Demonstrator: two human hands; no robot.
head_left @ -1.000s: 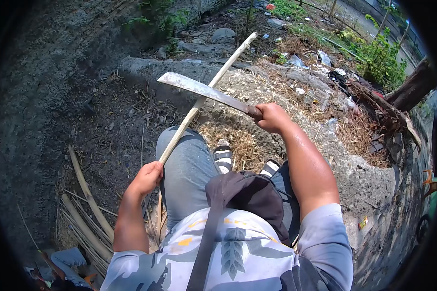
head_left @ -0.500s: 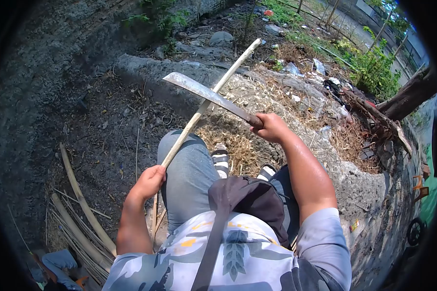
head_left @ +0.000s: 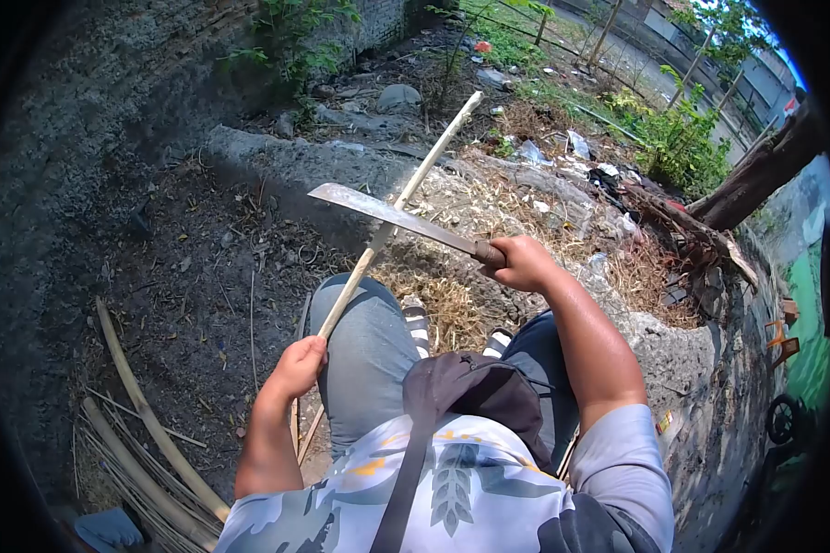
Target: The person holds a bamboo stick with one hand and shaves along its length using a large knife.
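Note:
In my left hand is the lower end of a long pale wooden stick, which slants up and away to the right past my left knee. My right hand is wrapped round the handle of a machete. Its broad blade lies across the stick about midway along, pointing left, and hides a short part of the wood. Both hands are closed, with the fingers partly hidden.
Long curved poles and thin strips lie at the lower left. A rough wall rises on the left. Dry shavings cover the ground by my feet. A tree trunk leans at the right, near scattered litter and a green bush.
The machete blade has come down along the stick, closer to my left hand. The view has shifted slightly. Both hands keep their hold.

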